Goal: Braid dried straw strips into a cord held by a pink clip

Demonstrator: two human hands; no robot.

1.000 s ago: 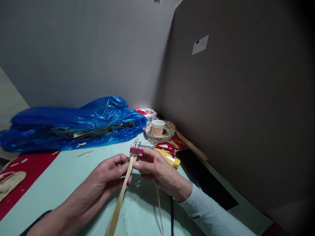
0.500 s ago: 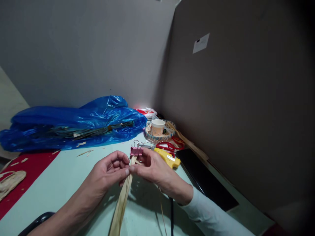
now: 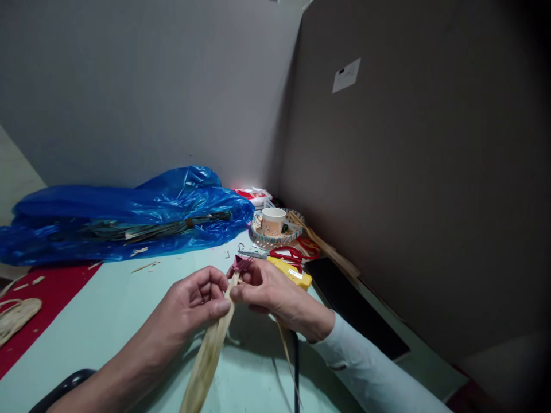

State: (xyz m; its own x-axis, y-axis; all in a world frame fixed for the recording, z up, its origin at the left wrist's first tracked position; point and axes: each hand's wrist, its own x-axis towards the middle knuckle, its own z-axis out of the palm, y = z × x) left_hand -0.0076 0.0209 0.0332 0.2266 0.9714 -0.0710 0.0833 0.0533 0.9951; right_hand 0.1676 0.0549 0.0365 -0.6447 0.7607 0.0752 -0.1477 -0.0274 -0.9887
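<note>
My left hand [image 3: 200,297] pinches a long pale strip of dried plant fibre [image 3: 205,361] between thumb and fingers. Close beside it, my right hand [image 3: 267,289] grips the upper part of the same strip, its thumb nearly meeting the left one. At the strip's far end sits a pink binder clip [image 3: 241,263], turned at an angle, its lower part against my right fingers. A thinner strand [image 3: 284,347] hangs down below my right hand. The right fingertips are partly hidden behind the strip and clip.
Beyond my hands lie red-handled scissors [image 3: 287,253], a yellow glue gun [image 3: 289,273] and a round woven tray [image 3: 297,231] holding a paper cup [image 3: 272,221]. A black flat panel [image 3: 357,307] rests at right. A blue plastic bag [image 3: 129,198] with dried stalks lies at back left.
The pink binder clip has turned, so its side now shows, and the strip has twisted to a broader face. Both hands keep their hold. The view has shifted slightly.
</note>
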